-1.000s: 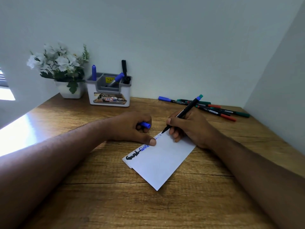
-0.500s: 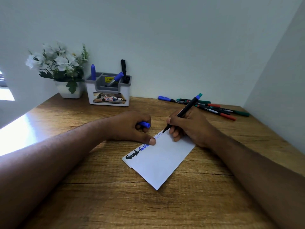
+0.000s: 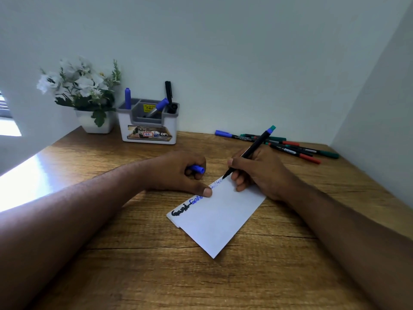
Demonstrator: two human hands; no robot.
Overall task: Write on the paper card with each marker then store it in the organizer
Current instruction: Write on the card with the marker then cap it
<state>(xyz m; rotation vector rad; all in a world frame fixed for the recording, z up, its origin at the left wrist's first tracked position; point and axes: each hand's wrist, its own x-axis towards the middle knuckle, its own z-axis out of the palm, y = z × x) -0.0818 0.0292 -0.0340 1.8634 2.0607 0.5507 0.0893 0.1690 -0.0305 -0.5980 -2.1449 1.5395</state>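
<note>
Head view looks down on a wooden tabletop (image 3: 134,253) where a white paper card (image 3: 220,218) lies at an angle near the middle of the frame, with black and blue writing along its upper-left edge. Right hand (image 3: 257,173) pinches a black marker (image 3: 250,151) with a blue-green end, its tip down on the card's upper corner beside small blue script. Left hand (image 3: 178,173) is curled around a blue cap (image 3: 197,169), and its thumb presses on the card's upper edge. At the upper left of centre, against the wall, stands a white and grey organizer (image 3: 148,124) with two blue markers and a black one poking out of its compartments. Just to its left sits a white pot of pale flowers (image 3: 82,95). Toward the right, at the back of the tabletop, a loose bunch of markers (image 3: 281,145) with blue, green and red caps lies well apart from the card.
</note>
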